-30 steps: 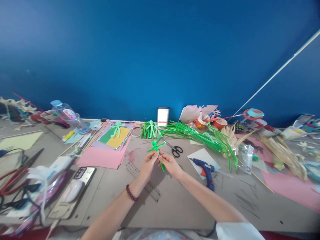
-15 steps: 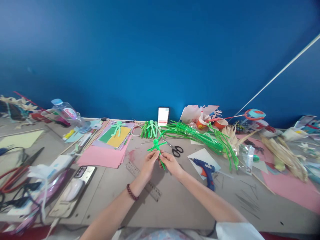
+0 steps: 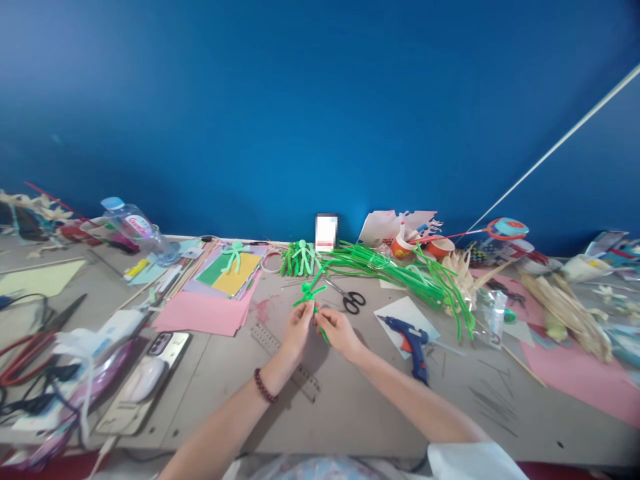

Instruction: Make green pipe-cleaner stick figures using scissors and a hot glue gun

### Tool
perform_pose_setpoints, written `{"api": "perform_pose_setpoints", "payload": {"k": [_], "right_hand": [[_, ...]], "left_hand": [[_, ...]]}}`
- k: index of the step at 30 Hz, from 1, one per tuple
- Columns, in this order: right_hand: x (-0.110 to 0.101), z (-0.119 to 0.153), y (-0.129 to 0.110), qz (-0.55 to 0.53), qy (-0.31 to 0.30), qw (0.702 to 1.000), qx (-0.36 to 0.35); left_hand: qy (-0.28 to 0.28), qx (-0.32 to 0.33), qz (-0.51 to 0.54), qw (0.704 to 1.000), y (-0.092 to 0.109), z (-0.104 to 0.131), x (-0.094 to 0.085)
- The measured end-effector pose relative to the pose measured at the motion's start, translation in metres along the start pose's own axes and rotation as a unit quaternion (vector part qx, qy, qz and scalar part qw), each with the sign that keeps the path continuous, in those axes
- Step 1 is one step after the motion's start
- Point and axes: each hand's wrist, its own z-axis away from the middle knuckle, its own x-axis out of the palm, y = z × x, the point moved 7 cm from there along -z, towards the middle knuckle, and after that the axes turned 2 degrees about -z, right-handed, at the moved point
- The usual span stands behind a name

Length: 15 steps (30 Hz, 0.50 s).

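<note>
Over the middle of the table [image 3: 240, 393], a small green figure [image 3: 309, 291] is pinched by the fingertips of both the left hand [image 3: 299, 327] and the right hand [image 3: 340, 332], its head toward twelve o'clock. Black-handled scissors [image 3: 354, 302] lie near it at three o'clock, with a blue glue gun [image 3: 415, 339] farther out at four. Around eleven o'clock, more green figures [image 3: 301, 259] cluster near the blue wall [image 3: 320, 120]; pink paper [image 3: 205, 312] lies at nine.

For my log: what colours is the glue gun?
Blue glue gun, orange trigger; best in head view.

Grey table [image 3: 220, 393] with black scissors [image 3: 354, 302].
</note>
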Motion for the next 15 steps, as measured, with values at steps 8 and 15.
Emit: {"api": "perform_pose_setpoints", "payload": {"k": [8,15], "right_hand": [[0.0018,0.0006,0.0031,-0.050,-0.002,0.998,0.034],[-0.0013,-0.0019,0.0000,-0.173,-0.016,0.983,0.066]], "left_hand": [[-0.007,0.000,0.015,1.000,0.0057,-0.0016,-0.0007],[-0.053,-0.038,0.021,0.998,0.0102,-0.0015,0.0074]]}}
